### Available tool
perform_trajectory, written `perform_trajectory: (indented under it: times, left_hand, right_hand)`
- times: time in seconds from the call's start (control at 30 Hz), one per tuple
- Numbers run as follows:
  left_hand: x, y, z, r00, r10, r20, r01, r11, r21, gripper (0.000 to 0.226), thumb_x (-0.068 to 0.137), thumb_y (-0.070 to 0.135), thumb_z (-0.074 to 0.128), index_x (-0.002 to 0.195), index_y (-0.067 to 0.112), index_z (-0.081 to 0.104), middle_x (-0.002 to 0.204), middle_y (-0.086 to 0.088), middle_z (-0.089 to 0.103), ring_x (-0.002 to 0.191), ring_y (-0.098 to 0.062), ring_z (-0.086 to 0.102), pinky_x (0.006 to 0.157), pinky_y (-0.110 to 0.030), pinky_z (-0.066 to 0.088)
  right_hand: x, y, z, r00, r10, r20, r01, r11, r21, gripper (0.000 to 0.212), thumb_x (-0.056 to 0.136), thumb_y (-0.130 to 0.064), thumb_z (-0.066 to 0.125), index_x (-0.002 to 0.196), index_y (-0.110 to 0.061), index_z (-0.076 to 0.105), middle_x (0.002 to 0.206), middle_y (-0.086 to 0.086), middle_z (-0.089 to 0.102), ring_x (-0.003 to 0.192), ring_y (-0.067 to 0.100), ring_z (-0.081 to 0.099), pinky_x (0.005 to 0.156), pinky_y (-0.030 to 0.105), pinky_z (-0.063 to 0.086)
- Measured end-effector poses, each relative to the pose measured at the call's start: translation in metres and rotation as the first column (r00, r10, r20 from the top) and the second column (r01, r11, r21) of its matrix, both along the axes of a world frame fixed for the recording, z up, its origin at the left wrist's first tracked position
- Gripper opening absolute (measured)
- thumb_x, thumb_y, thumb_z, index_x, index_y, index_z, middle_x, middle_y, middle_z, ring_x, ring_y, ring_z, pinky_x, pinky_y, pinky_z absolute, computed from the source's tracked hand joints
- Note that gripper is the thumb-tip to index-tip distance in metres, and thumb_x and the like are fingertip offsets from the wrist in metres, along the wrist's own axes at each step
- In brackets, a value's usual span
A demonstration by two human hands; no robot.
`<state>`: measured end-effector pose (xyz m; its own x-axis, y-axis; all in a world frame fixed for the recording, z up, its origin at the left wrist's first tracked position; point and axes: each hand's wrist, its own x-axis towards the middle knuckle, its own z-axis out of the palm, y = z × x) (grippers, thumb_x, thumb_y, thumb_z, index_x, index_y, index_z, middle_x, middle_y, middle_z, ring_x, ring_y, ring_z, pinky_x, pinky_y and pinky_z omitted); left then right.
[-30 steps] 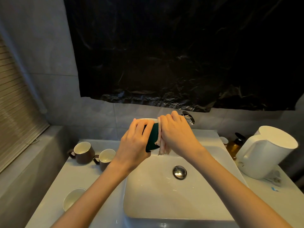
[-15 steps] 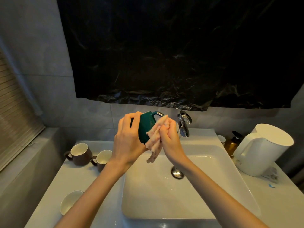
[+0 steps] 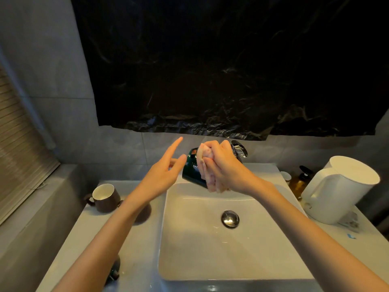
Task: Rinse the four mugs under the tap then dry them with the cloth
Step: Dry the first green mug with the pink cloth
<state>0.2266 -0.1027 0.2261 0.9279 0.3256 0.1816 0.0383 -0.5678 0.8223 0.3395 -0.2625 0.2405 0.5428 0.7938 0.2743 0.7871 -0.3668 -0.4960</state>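
A person's two bare hands work above a white rectangular ceramic sink [image 3: 166, 228], seen from above. The right hand [image 3: 225, 167] curls its fingers around a crumpled pale pink cloth [image 3: 205, 171]. It bunches the cloth against a glossy dark green ceramic mug [image 3: 191, 171], which is tilted over the sink's back edge, just beside the chrome tap [image 3: 240, 150]. The left hand [image 3: 162, 175] is spread with fingers straight, its thumb tip just beside the green mug (contact is unclear). On the left counter stands a brown mug with a cream inside [image 3: 104, 198]. A second brown mug [image 3: 145, 212] and a third mug [image 3: 114, 270] are mostly hidden by the left forearm. A white plastic kettle [image 3: 341, 186] sits on the right.
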Motion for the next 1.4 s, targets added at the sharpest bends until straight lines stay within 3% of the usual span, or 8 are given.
perform_trajectory:
  times: [0.13,0.23,0.4,0.6,0.83,1.03,1.2,1.4]
  left_hand:
    - [0.009,-0.006,-0.002,0.989,-0.128,0.073,0.132,0.990,-0.044,0.028,0.100,0.033,0.040,0.124,0.046,0.044,0.080,-0.021,0.061,0.068,-0.028,0.055,0.065,-0.038,0.048]
    - [0.011,-0.014,-0.007,0.983,-0.034,0.181,0.055,0.992,-0.110,0.014,0.100,0.022,0.043,0.111,0.026,0.052,0.079,-0.017,0.065,0.062,-0.012,0.056,0.053,-0.017,0.042]
    - [0.010,-0.014,-0.008,0.957,0.136,0.256,-0.051,0.948,-0.313,0.015,0.100,0.019,0.042,0.107,0.022,0.055,0.092,0.005,0.066,0.078,0.001,0.063,0.065,-0.013,0.050]
    - [0.006,0.001,-0.006,0.942,0.262,0.211,-0.124,0.854,-0.506,0.020,0.101,0.024,0.040,0.110,0.024,0.058,0.098,0.006,0.065,0.082,0.000,0.062,0.072,-0.020,0.052]
    - [0.005,0.000,-0.014,0.965,0.228,0.128,-0.098,0.771,-0.630,0.022,0.100,0.031,0.042,0.098,0.025,0.062,0.101,-0.004,0.065,0.096,-0.017,0.057,0.088,-0.039,0.047]
    - [0.003,0.003,-0.015,0.961,0.242,0.132,-0.109,0.775,-0.623,0.022,0.101,0.031,0.040,0.097,0.025,0.060,0.100,-0.005,0.064,0.092,-0.017,0.056,0.084,-0.038,0.046]
    - [0.004,0.008,-0.013,0.968,0.215,0.131,-0.097,0.799,-0.593,0.026,0.101,0.032,0.039,0.107,0.018,0.061,0.106,-0.012,0.064,0.093,-0.019,0.056,0.082,-0.038,0.046]
    - [0.005,0.005,-0.008,0.969,0.174,0.176,-0.004,0.720,-0.694,0.022,0.101,0.029,0.040,0.097,0.023,0.060,0.097,-0.006,0.064,0.090,-0.017,0.058,0.084,-0.038,0.049]
  right_hand:
    - [-0.005,-0.001,0.007,0.995,0.077,-0.057,-0.079,0.997,-0.023,0.028,0.102,-0.021,0.038,0.129,-0.019,0.039,0.102,-0.008,0.035,0.094,0.000,0.033,0.084,0.019,0.031]
    - [-0.009,0.000,0.001,0.989,0.073,-0.125,-0.069,0.997,0.038,0.029,0.101,-0.022,0.040,0.130,-0.018,0.039,0.113,0.002,0.040,0.100,0.006,0.038,0.089,0.020,0.033]
    - [-0.010,0.001,-0.010,0.973,0.085,-0.214,0.017,0.900,0.435,0.021,0.098,-0.017,0.051,0.119,-0.018,0.050,0.111,-0.005,0.061,0.104,0.008,0.057,0.087,0.026,0.047]
    - [0.007,-0.013,-0.026,0.995,-0.071,-0.065,0.091,0.920,0.382,0.020,0.088,-0.015,0.066,0.108,-0.019,0.069,0.105,-0.005,0.059,0.099,-0.003,0.051,0.079,0.005,0.037]
    - [-0.017,0.007,-0.018,0.961,-0.088,-0.263,0.206,0.860,0.467,0.016,0.094,-0.020,0.059,0.109,-0.024,0.065,0.097,-0.020,0.064,0.097,-0.008,0.057,0.076,0.010,0.049]
    - [-0.032,0.005,-0.018,0.993,0.055,0.100,-0.101,0.836,0.539,0.015,0.092,-0.012,0.064,0.105,-0.015,0.070,0.102,-0.013,0.065,0.093,0.005,0.059,0.083,0.027,0.049]
    - [-0.026,0.002,-0.016,0.927,0.154,0.342,-0.295,0.861,0.414,0.015,0.090,-0.001,0.062,0.102,-0.008,0.068,0.107,-0.003,0.066,0.105,0.010,0.056,0.094,0.024,0.041]
    - [-0.006,0.009,-0.010,0.979,0.041,-0.198,0.059,0.879,0.473,0.014,0.097,-0.015,0.055,0.107,-0.020,0.063,0.097,-0.014,0.064,0.090,0.001,0.060,0.074,0.017,0.050]
